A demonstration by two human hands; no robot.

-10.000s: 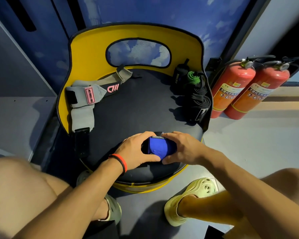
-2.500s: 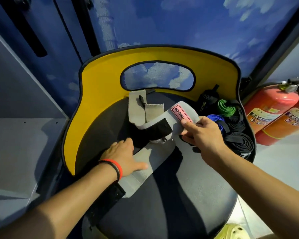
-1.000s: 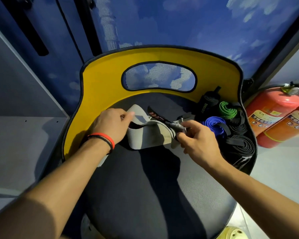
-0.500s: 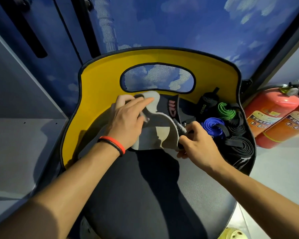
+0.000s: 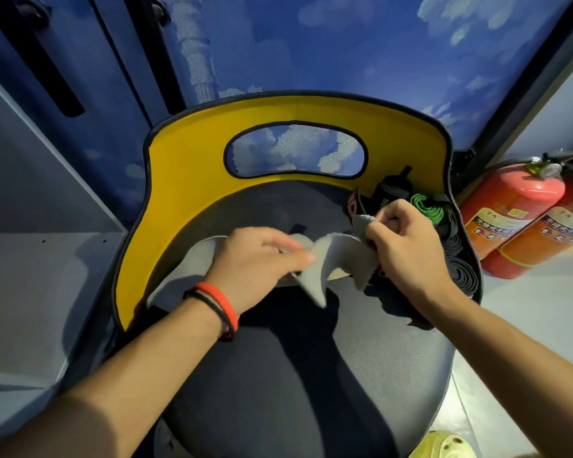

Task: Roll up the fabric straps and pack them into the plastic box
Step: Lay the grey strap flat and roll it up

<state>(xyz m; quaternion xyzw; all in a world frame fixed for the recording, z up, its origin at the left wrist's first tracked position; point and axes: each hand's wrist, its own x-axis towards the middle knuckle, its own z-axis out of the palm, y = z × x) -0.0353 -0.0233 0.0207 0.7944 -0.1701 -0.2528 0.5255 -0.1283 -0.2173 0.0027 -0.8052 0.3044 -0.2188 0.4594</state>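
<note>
Both hands are over the dark seat [image 5: 278, 385] of a chair, with the grey strap [image 5: 341, 259] stretched and buckled between them. The left hand [image 5: 258, 259] lies on top of the strap, fingers reaching towards the right hand. They are smeared by motion blur, so I cannot tell whether they pinch the fabric or only press on it. From under this hand the strap runs out to its far side as a flat grey band, lying on the seat close to the yellow backrest [image 5: 186, 193]. On its near side a pointed fold hangs down towards the person. The right hand [image 5: 407, 249] has its fingers curled and pinches the strap's other end between thumb and forefinger, holding it lifted clear of the seat. Just beyond that pinch a black piece with red lettering [image 5: 354, 206] stands up; it appears to belong to the same strap. Rolled straps are packed beyond the right hand and on its outer side, against the backrest's end. A black roll [image 5: 391, 190] sits farthest back, a green roll [image 5: 425, 206] is just past the knuckles, and the black coils [image 5: 460, 272] lie beside the wrist at the seat's edge. An orange wristband and a black one [image 5: 219, 305] circle the left wrist. Well out past the right hand, off the chair, two red fire extinguishers [image 5: 516, 206] lie on the floor. A pale yellow shoe [image 5: 444, 444] shows below the right forearm.
</note>
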